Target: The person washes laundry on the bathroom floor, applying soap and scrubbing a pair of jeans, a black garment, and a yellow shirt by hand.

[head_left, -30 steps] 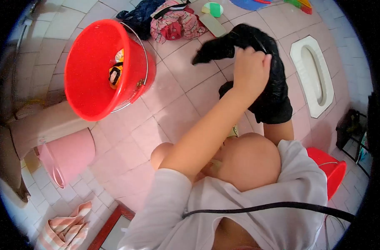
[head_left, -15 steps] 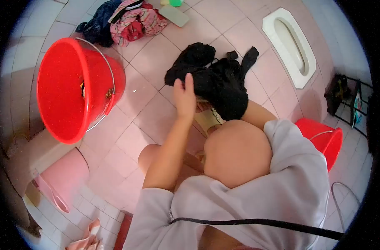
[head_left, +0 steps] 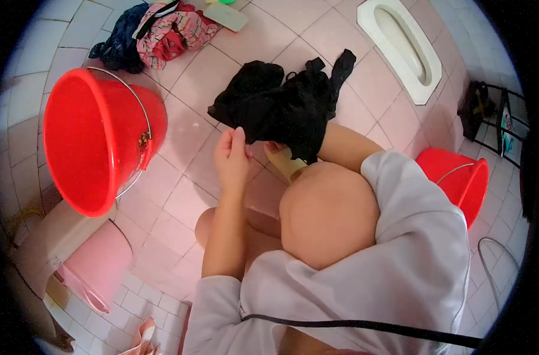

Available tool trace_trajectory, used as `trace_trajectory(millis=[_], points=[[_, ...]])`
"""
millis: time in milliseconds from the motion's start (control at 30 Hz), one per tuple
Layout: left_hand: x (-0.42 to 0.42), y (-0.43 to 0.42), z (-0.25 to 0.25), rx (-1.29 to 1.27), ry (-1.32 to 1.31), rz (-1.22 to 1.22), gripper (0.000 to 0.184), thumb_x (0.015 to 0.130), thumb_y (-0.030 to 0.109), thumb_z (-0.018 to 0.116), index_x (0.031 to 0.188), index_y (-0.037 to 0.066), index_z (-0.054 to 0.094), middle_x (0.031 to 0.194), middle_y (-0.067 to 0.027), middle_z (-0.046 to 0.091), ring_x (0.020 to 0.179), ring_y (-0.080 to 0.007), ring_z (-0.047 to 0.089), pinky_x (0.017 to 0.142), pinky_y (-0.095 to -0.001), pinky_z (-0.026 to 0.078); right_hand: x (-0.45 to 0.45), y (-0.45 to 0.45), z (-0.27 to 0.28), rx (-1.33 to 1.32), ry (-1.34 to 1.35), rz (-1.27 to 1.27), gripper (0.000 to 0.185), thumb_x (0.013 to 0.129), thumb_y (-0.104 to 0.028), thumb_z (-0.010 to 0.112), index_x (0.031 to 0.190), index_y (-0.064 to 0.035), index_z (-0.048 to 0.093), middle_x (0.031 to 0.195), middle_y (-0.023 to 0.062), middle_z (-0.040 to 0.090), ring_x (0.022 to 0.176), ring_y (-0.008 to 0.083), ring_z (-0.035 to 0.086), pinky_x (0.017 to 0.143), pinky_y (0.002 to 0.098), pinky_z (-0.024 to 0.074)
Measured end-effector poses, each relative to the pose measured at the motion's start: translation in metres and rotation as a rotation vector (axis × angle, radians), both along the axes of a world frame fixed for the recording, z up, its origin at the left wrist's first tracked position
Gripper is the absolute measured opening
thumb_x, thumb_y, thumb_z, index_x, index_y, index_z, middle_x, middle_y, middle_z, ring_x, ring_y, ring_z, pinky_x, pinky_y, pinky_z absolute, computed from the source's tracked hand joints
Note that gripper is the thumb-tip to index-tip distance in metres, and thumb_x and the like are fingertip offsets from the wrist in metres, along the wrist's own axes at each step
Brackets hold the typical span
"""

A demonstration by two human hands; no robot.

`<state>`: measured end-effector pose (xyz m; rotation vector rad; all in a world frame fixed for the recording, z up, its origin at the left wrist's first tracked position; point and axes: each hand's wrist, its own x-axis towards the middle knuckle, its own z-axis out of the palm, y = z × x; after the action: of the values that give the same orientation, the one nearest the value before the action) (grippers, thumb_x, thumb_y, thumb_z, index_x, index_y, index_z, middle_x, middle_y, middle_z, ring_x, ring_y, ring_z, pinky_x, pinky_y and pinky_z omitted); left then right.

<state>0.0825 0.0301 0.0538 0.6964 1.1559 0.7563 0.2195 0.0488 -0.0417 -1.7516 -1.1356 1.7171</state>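
A crumpled black garment (head_left: pixel 275 106) spreads in front of my knees, above the pink tiled floor, its straps or sleeves trailing to the upper right. At its lower left edge, my left hand (head_left: pixel 231 158) is closed, thumb against the fingers, pinching the cloth. My right forearm reaches under the garment from the right. That hand is covered by the black cloth, so its fingers do not show. Below the garment, part of a foot in a pale slipper (head_left: pixel 288 165) is visible beside my bent knee (head_left: pixel 328 213).
A large red bucket (head_left: pixel 74 148) with a wire handle stands at left, a pink bucket (head_left: pixel 98 260) below it. Clothes (head_left: pixel 175 35) and a scrubbing board (head_left: pixel 227 18) lie farther off. A squat toilet (head_left: pixel 399 47), a smaller red bucket (head_left: pixel 452 180) and a black rack (head_left: pixel 500 118) are right.
My left hand has moved left and slightly down, its fingers now more curled. The garment's left side has shifted left with it. The whole view has shifted slightly.
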Motion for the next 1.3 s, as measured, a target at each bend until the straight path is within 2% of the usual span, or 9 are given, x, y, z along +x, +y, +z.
trace_trajectory(millis=[167, 333, 467, 667, 733, 833, 933, 1067, 1300], points=[[-0.012, -0.014, 0.003, 0.047, 0.084, -0.067, 0.028, 0.092, 0.017, 0.054, 0.067, 0.010, 0.043, 0.055, 0.0044, 0.041, 0.048, -0.0029, 0.038, 0.044, -0.0193, 0.030, 0.010, -0.011, 0.000, -0.022, 0.006, -0.014, 0.046, 0.081, -0.030, 0.055, 0.120, -0.0051, 0.053, 0.121, 0.0128, 0.056, 0.110, 0.0256, 0.051, 0.089, 0.0357, 0.0426], [-0.017, -0.017, 0.009, 0.064, 0.164, 0.093, 0.025, 0.091, 0.015, 0.054, 0.068, 0.011, 0.045, 0.056, 0.0041, 0.041, 0.047, -0.0053, 0.037, 0.044, -0.0201, 0.030, 0.010, -0.009, -0.001, -0.009, -0.002, -0.007, 0.046, 0.081, -0.030, 0.056, 0.120, -0.0052, 0.053, 0.121, 0.0126, 0.056, 0.110, 0.0255, 0.051, 0.089, 0.0356, 0.0425], [-0.025, -0.013, 0.027, 0.169, 0.158, 0.040, 0.024, 0.091, 0.016, 0.055, 0.069, 0.008, 0.049, 0.056, 0.0024, 0.044, 0.051, -0.0046, 0.041, 0.046, -0.0199, 0.032, 0.000, 0.004, -0.004, 0.018, -0.021, 0.023, 0.046, 0.081, -0.030, 0.056, 0.120, -0.0053, 0.053, 0.121, 0.0126, 0.056, 0.110, 0.0254, 0.051, 0.089, 0.0356, 0.0425], [-0.030, -0.005, 0.021, 0.159, 0.032, 0.197, 0.024, 0.090, 0.010, 0.054, 0.068, 0.008, 0.045, 0.056, 0.0016, 0.043, 0.047, -0.0071, 0.038, 0.044, -0.0208, 0.030, -0.009, 0.023, -0.010, 0.041, -0.054, 0.063, 0.046, 0.081, -0.030, 0.056, 0.120, -0.0054, 0.053, 0.121, 0.0124, 0.056, 0.111, 0.0253, 0.051, 0.089, 0.0355, 0.0424], [-0.021, -0.008, 0.031, 0.124, 0.299, 0.067, 0.025, 0.090, 0.009, 0.053, 0.067, 0.008, 0.044, 0.056, 0.0007, 0.043, 0.046, -0.0066, 0.038, 0.044, -0.0206, 0.030, -0.010, 0.025, -0.011, 0.042, -0.051, 0.066, 0.047, 0.081, -0.030, 0.056, 0.120, -0.0055, 0.053, 0.121, 0.0124, 0.056, 0.111, 0.0252, 0.051, 0.089, 0.0355, 0.0424], [-0.015, -0.007, 0.041, 0.157, 0.155, -0.118, 0.024, 0.090, 0.010, 0.054, 0.068, 0.007, 0.045, 0.056, 0.0004, 0.044, 0.046, -0.0063, 0.038, 0.043, -0.0209, 0.031, -0.007, 0.029, -0.013, 0.039, -0.056, 0.069, 0.047, 0.081, -0.030, 0.056, 0.120, -0.0055, 0.053, 0.121, 0.0123, 0.056, 0.111, 0.0252, 0.050, 0.089, 0.0354, 0.0424], [-0.020, 0.001, 0.066, 0.078, 0.062, -0.091, 0.024, 0.089, 0.011, 0.055, 0.068, 0.006, 0.045, 0.056, 0.0002, 0.044, 0.047, -0.0064, 0.039, 0.042, -0.0214, 0.031, -0.002, 0.032, -0.014, 0.040, -0.062, 0.071, 0.047, 0.081, -0.030, 0.056, 0.120, -0.0056, 0.053, 0.121, 0.0122, 0.055, 0.111, 0.0251, 0.050, 0.089, 0.0354, 0.0424], [-0.020, -0.003, 0.069, 0.210, 0.140, -0.223, 0.024, 0.090, 0.009, 0.054, 0.068, 0.007, 0.045, 0.057, -0.0009, 0.046, 0.046, -0.0063, 0.038, 0.042, -0.0206, 0.030, 0.003, 0.032, -0.015, 0.038, -0.060, 0.070, 0.047, 0.081, -0.030, 0.056, 0.120, -0.0057, 0.052, 0.121, 0.0122, 0.055, 0.111, 0.0250, 0.050, 0.089, 0.0353, 0.0423], [-0.007, -0.004, 0.084, 0.191, 0.186, -0.290, 0.024, 0.089, 0.009, 0.054, 0.067, 0.006, 0.043, 0.056, -0.0010, 0.045, 0.045, -0.0069, 0.038, 0.041, -0.0216, 0.029, 0.001, 0.033, -0.015, 0.045, -0.056, 0.062, 0.047, 0.080, -0.030, 0.056, 0.121, -0.0059, 0.052, 0.121, 0.0120, 0.055, 0.112, 0.0249, 0.050, 0.089, 0.0352, 0.0423]])
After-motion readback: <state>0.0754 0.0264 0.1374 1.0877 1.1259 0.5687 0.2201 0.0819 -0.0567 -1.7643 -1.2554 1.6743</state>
